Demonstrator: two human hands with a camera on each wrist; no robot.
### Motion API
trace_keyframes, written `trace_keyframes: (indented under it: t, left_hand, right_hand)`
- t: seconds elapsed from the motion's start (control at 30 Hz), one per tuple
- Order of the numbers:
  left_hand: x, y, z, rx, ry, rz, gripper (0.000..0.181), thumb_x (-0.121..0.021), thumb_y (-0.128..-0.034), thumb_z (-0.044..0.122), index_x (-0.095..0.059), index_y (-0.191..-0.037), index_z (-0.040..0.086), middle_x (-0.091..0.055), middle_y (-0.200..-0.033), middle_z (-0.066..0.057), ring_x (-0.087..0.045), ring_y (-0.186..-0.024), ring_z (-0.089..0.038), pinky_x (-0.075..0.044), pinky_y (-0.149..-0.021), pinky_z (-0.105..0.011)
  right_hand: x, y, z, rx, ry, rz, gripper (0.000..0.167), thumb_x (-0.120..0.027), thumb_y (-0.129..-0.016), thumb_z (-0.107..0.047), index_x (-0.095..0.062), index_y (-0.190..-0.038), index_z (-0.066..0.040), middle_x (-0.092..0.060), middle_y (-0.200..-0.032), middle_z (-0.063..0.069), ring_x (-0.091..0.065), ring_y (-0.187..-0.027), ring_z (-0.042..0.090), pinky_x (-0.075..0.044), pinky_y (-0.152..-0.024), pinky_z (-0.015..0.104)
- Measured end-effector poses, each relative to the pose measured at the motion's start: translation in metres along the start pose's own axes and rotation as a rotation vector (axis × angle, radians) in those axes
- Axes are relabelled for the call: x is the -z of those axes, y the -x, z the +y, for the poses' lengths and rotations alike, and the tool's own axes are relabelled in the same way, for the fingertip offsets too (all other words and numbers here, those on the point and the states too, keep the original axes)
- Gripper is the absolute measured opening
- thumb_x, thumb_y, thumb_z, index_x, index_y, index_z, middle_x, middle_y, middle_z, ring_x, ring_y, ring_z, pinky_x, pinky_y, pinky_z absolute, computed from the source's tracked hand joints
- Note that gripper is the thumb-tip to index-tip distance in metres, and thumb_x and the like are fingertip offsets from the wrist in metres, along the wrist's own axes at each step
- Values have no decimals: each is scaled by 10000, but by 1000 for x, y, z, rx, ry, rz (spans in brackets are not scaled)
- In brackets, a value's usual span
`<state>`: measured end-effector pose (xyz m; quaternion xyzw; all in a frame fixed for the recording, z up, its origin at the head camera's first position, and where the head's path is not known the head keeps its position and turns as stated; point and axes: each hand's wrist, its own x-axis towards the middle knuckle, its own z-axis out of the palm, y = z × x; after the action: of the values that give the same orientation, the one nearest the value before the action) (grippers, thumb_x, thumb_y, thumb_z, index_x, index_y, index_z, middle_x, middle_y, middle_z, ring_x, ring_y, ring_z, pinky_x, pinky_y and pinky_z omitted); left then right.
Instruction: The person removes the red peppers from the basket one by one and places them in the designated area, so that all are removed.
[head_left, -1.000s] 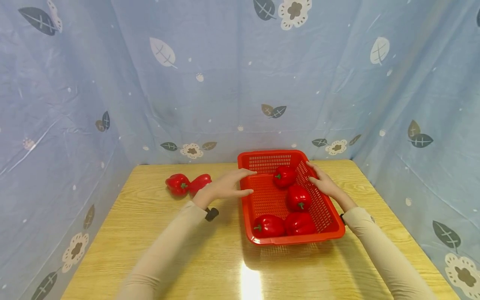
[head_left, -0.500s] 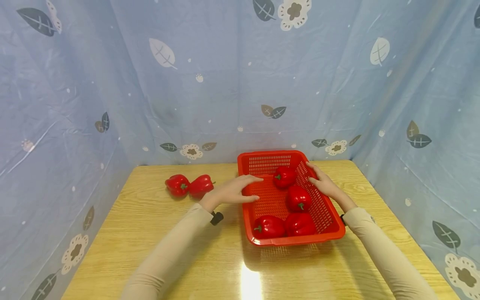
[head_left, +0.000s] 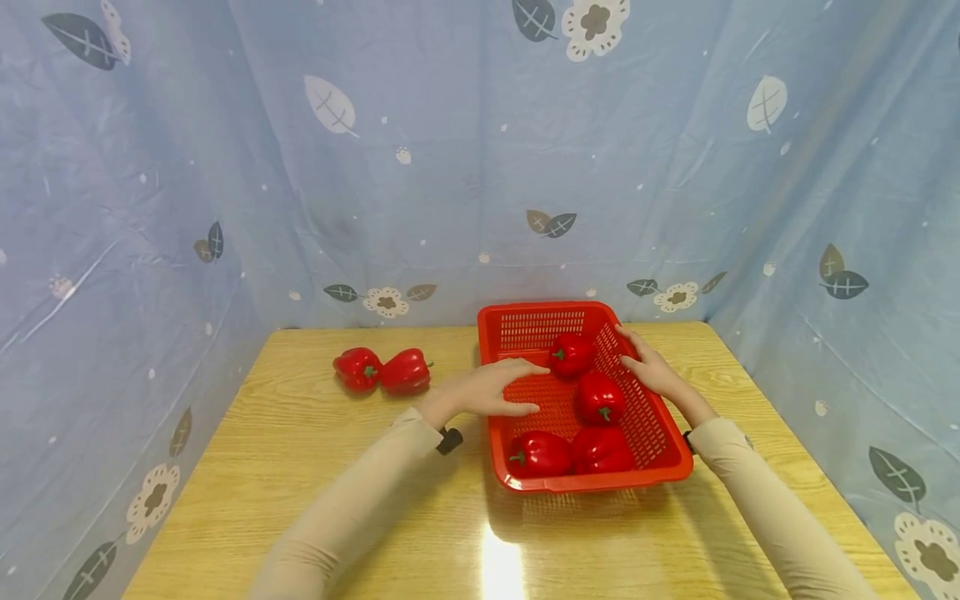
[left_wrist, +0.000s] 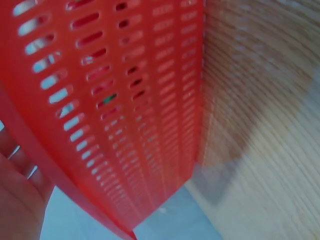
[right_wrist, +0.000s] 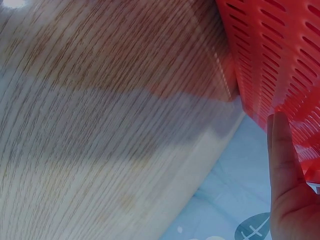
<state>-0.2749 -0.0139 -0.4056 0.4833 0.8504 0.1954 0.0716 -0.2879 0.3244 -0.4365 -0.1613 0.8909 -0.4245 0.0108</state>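
Note:
A red plastic basket (head_left: 588, 481) with slotted walls stands on the table, several red bell peppers (head_left: 600, 398) inside it. My left hand (head_left: 487, 390) reaches over the basket's left rim, thumb and fingers spread apart and holding nothing. From the left wrist view, that hand (left_wrist: 20, 200) shows beyond the rim, above the slotted wall (left_wrist: 125, 100). My right hand (head_left: 651, 368) is at the right rim, thumb side toward the inside. In the right wrist view, its fingers (right_wrist: 281, 145) lie straight along the outer wall; whether they press on it I cannot tell.
Two more bell peppers, one (head_left: 357, 369) with its stem toward me and one (head_left: 406, 372) on its side, lie touching at the back left of the wooden table (head_left: 300, 467). A blue patterned curtain (head_left: 442, 167) encloses the back and sides.
My left hand has moved to the right, from beside the basket's left rim to over its inside. The right hand, the basket and the peppers have stayed in place.

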Motion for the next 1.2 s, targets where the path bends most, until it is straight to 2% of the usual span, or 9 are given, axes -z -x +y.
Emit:
trace_keyframes:
  t: [0.27, 0.4, 0.6, 0.93, 1.07, 1.2]
  left_hand:
    - [-6, -4, 7, 8, 16, -44, 741, -539, -816, 630, -341, -1430, 266, -401, -1405, 88, -346, -1314, -108, -314, -1079, -314]
    - [-9, -7, 10, 5, 19, -55, 748, -532, -800, 659, -346, -1423, 288, -416, -1388, 80, -376, -1286, -93, -344, -1057, -312]
    - [-15, -8, 14, -7, 18, -104, 787, -511, -774, 709, -354, -1418, 284, -442, -1374, 44, -412, -1250, -81, -373, -1032, -305]
    - [-20, -5, 23, 10, -69, -158, 736, -499, -777, 716, -396, -1390, 322, -442, -1378, 70, -431, -1257, -108, -365, -1040, -306]
    - [-23, -5, 26, -10, -77, -184, 737, -505, -784, 703, -419, -1385, 286, -451, -1375, 68, -439, -1251, -107, -364, -1040, -304]
    - [-25, -5, 30, -17, -98, -200, 746, -502, -783, 707, -429, -1383, 272, -452, -1381, 71, -438, -1258, -112, -369, -1038, -311]
  right_hand:
    - [-1, 0, 1, -11, 12, 5, 573, -395, -967, -35, -127, -1473, -14, -151, -1480, 300, -323, -1249, 483, -291, -981, 611]
    - [-1, -1, 4, -3, 11, 2, 570, -385, -971, -37, -119, -1475, -19, -131, -1487, 295, -301, -1265, 489, -279, -988, 612]
    - [0, -2, 5, -9, 2, 2, 577, -390, -967, -39, -125, -1479, -36, -144, -1491, 284, -297, -1276, 474, -269, -1004, 604]
    - [0, -2, 4, -7, -5, -10, 579, -390, -967, -25, -108, -1472, -4, -119, -1486, 303, -292, -1271, 491, -269, -1002, 613]
    - [0, 0, -2, -10, -7, -10, 575, -392, -964, -5, -111, -1465, 20, -115, -1483, 311, -271, -1281, 497, -256, -1006, 620]
    - [2, 6, -21, -9, -25, -16, 562, -388, -952, 35, -117, -1442, 80, -102, -1469, 343, -242, -1279, 528, -228, -1009, 639]
